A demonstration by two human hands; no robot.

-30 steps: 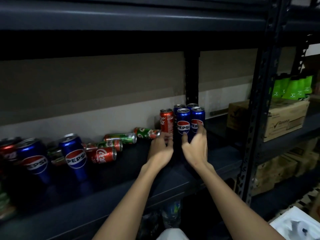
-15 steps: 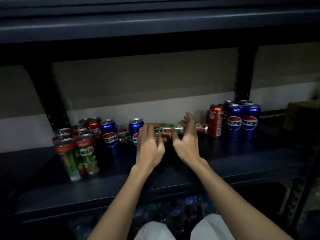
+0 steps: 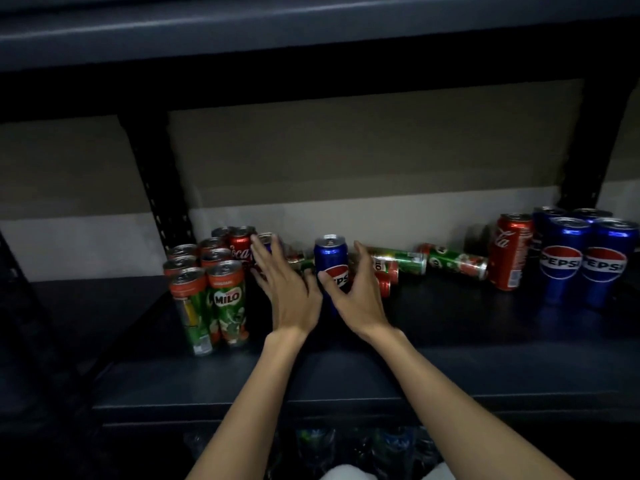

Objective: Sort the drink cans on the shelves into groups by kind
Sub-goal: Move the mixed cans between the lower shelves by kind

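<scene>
- The right hand [image 3: 356,292] is curled around an upright Pepsi can [image 3: 330,263] at the middle of the shelf [image 3: 450,327]; the thumb is laid on its front.
- The left hand [image 3: 287,289] is held open with straight fingers, just beside that can.
- Milo cans [image 3: 227,299] are grouped upright at the left.
- Four Pepsi cans [image 3: 581,261] and a Coca-Cola can [image 3: 509,252] are placed at the right.
- Some cans [image 3: 453,261] are lying between.

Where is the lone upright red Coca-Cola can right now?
The upright red Coca-Cola can stands at the shelf's right, beside the blue Pepsi cans.
</scene>
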